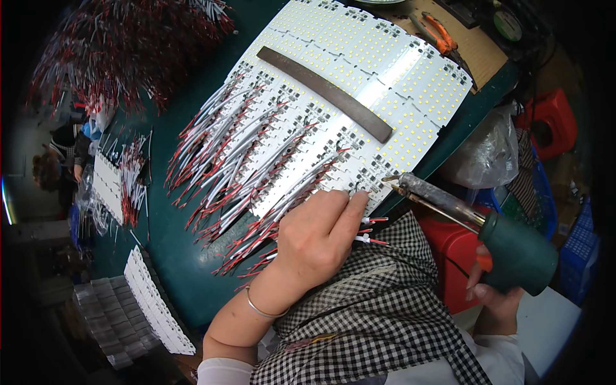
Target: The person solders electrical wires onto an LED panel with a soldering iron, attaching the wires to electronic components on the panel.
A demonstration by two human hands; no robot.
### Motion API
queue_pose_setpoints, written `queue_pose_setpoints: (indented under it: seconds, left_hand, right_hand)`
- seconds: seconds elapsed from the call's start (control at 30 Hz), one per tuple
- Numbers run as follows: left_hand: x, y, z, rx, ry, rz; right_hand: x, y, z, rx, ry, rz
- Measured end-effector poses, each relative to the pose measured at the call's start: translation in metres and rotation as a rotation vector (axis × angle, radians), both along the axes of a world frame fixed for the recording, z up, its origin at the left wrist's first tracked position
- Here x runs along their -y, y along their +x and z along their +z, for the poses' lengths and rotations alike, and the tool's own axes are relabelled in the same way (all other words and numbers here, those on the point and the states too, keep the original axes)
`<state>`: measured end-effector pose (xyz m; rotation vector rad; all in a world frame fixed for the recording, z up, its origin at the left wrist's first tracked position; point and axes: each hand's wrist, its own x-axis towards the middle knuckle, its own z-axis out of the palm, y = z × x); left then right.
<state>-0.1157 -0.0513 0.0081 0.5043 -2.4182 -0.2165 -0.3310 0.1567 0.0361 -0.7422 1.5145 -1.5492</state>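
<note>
A white LED circuit-board panel [410,96] lies on the green table, dotted with yellow LEDs. Red and white wires [218,154] stand in rows along its near side. At the panel's near right corner my left hand [314,237] is closed, its fingertips at the board. Short wires [372,240] with red ends stick out beside its palm; how they sit in the fingers is partly hidden. My right hand [494,295] grips a soldering iron [520,253] by its green handle. The iron's tip hovers just right of my left fingertips, by the panel's edge.
A dark flat bar [327,93] lies across the panel. Orange-handled pliers [439,35] rest on cardboard behind it. A large wire heap [128,51] covers the far left. More boards [157,301] stand at the near left. Red stools [552,125] and another person [70,151] are beyond the table.
</note>
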Motion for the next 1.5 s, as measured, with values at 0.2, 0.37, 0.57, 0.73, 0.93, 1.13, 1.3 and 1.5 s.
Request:
queue_pose_setpoints:
  seconds: [0.2,0.37,0.57,0.73,0.93,1.13,1.3,1.5]
  left_hand:
    - [0.0,0.001,0.003,0.03,0.019,0.016]
    - [0.0,0.003,0.013,0.002,0.244,0.033]
    - [0.007,0.008,0.033,-0.125,0.206,0.216]
    - [0.009,0.0,0.039,-0.04,0.287,0.213]
    - [0.006,-0.007,0.028,0.104,0.287,0.12]
    - [0.004,-0.013,0.022,0.054,0.207,0.161]
    - [0.004,-0.013,0.019,0.036,0.18,0.144]
    - [0.003,-0.015,0.02,0.031,0.231,0.154]
  right_hand:
    - [0.002,-0.002,0.002,0.012,-0.036,-0.033]
    - [-0.001,-0.011,0.003,-0.234,-0.138,-0.181]
    - [0.005,-0.012,0.014,-0.169,-0.081,-0.094]
    - [0.009,-0.015,0.003,-0.053,-0.106,-0.015]
    - [0.007,-0.015,-0.002,-0.025,-0.118,-0.024]
    - [0.008,-0.014,-0.004,-0.012,-0.105,-0.031]
    - [0.01,-0.01,-0.004,0.012,-0.115,-0.071]
    - [0.014,-0.009,0.0,0.016,-0.092,-0.052]
